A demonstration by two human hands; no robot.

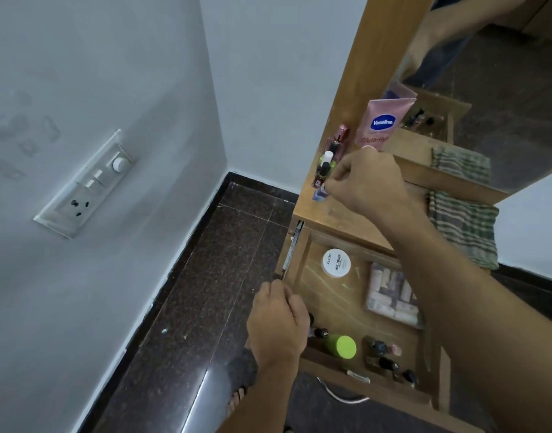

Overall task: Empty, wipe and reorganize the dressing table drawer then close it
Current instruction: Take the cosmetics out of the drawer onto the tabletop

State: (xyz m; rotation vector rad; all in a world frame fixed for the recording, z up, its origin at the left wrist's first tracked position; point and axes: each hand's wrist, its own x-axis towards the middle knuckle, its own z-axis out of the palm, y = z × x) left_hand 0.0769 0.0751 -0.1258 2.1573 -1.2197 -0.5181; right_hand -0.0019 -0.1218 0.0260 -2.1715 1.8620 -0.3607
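Note:
The wooden drawer stands pulled open below the dressing table top. Inside lie a white round nail polish remover tub, a clear box of small items, a green-capped bottle and several small dark nail polish bottles. My left hand grips the drawer's left front corner. My right hand pinches a small blue nail polish bottle standing on the table top, next to a maroon bottle, a green bottle, a pink perfume and a pink Vaseline tube.
A striped green cloth lies on the table top at the right, under the mirror. A wall with a switch and socket plate is at the left. Dark tiled floor runs beside the table, and my foot shows below the drawer.

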